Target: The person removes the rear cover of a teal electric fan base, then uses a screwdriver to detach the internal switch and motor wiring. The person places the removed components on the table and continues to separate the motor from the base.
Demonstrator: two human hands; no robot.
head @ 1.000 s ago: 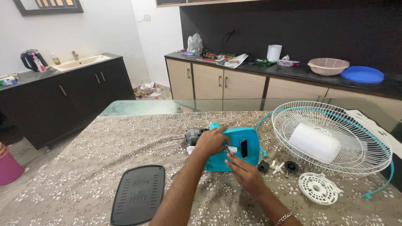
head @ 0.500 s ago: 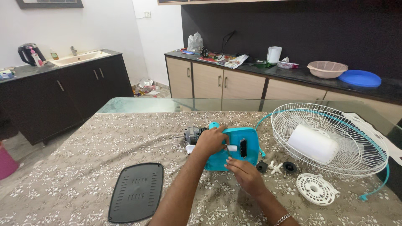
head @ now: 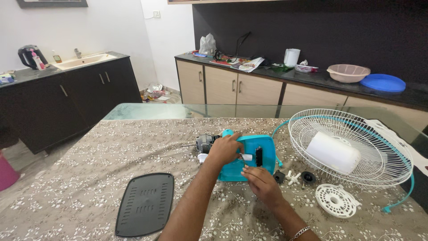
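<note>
My left hand [head: 225,150] grips the teal fan housing [head: 252,157] from its 9 o'clock edge, fingers curled over the top, pinning it to the patterned tablecloth [head: 89,169]. My right hand [head: 261,180] sits at its 6 o'clock edge, fingertips touching a small white part [head: 246,157] on the face; cannot tell if it is pinched. Housing's long axis runs 12 to 6, dead ahead of me, motor [head: 205,143] sticking out at 10. Both hands close together, left nearer. Wire guard [head: 352,143] lies at 3, well apart.
</note>
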